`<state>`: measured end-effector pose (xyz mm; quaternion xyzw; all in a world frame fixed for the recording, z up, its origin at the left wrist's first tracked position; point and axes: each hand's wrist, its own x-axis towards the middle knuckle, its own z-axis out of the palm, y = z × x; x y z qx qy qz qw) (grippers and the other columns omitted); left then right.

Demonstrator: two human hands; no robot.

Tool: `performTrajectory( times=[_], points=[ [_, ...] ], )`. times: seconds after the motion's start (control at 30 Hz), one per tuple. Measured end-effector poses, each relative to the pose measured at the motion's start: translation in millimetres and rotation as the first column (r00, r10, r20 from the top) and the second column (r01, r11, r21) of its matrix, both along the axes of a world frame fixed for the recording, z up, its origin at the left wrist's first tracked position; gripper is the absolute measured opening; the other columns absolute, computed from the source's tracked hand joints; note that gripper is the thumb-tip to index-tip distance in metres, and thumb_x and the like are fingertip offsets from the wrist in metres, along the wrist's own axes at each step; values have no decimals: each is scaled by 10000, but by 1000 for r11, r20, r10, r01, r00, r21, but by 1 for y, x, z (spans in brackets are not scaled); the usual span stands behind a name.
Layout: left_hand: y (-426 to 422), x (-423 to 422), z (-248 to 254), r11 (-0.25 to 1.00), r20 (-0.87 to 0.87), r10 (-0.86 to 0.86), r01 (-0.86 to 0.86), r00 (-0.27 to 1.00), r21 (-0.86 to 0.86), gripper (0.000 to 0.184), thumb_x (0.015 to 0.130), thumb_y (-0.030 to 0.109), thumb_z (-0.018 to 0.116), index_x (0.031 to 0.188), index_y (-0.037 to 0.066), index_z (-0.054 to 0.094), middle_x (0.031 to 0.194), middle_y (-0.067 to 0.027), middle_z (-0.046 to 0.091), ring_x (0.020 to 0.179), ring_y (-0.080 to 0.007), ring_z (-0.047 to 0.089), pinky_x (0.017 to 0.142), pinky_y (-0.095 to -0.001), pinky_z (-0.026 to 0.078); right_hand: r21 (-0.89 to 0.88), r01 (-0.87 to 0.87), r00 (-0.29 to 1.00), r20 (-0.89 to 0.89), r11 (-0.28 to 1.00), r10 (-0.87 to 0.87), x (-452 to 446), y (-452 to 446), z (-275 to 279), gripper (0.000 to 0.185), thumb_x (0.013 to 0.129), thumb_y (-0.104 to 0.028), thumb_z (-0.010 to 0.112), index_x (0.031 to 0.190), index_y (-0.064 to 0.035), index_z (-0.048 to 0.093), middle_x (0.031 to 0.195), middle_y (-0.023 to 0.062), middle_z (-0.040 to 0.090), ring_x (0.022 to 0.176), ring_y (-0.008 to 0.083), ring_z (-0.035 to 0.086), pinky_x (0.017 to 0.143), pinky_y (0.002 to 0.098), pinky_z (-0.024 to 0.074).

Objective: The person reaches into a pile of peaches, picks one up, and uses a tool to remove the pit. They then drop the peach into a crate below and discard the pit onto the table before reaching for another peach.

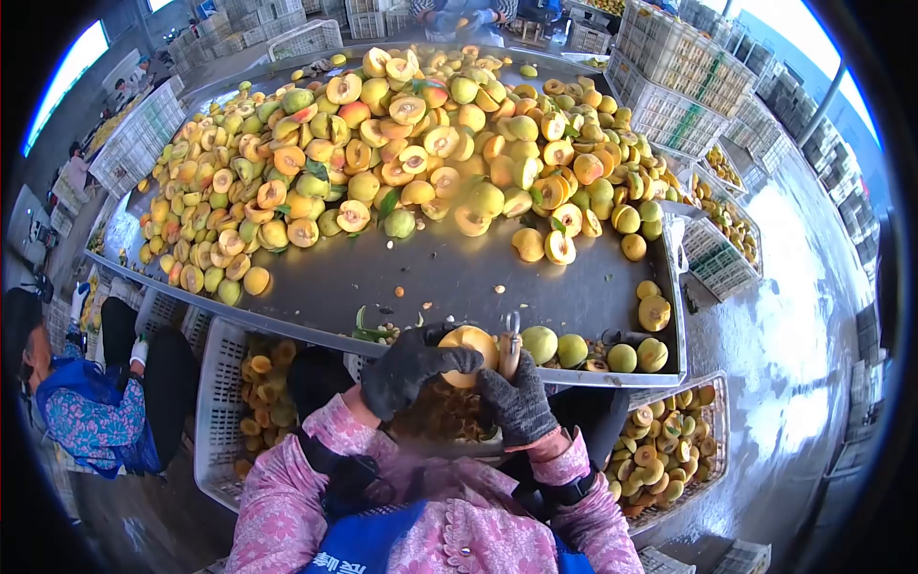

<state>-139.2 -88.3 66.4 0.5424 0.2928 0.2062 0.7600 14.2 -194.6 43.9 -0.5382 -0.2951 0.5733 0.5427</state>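
My left hand (413,371), in a dark grey glove, grips a halved yellow peach (470,352) between thumb and fingers, its cut face showing. My right hand (520,402), gloved too, is closed around a small pitting tool (510,352) with a light handle and a metal tip pointing up. The tool stands just right of the peach half; I cannot tell whether they touch. Both hands are over the near edge of the metal table (449,277). Several green-yellow peaches (572,350) lie along that edge, right of the tool.
A large heap of halved peaches (402,143) covers the table's far part. Crates of peach halves stand below, one left (218,411) and one right (719,421). Stacked crates (684,67) rise at the back right. Another person (96,402) sits at the left.
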Motion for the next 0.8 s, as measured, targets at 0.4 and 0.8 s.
performTrajectory(
  times=[0.4, 0.8],
  points=[
    [-50, -1, -22, 910, 305, 397, -329, 866, -251, 494, 937, 410, 335, 1228, 34, 470, 1162, -129, 540, 1063, -223, 526, 946, -331, 407, 201, -287, 912, 355, 937, 204, -12, -28, -3, 351, 869, -125, 570, 1178, -34, 432, 879, 20, 550, 700, 85, 520, 573, 224, 449],
    [-46, -17, -76, 811, 91, 154, -179, 984, 557, 295, 839, 74, 539, 1121, 0, 501, 1032, -113, 585, 958, -198, 562, 898, -316, 427, -39, -532, 461, 825, 846, 328, -10, -36, 33, 307, 841, -195, 578, 1077, -20, 492, 821, 217, 588, 750, 379, 594, 637, 425, 463]
  ],
)
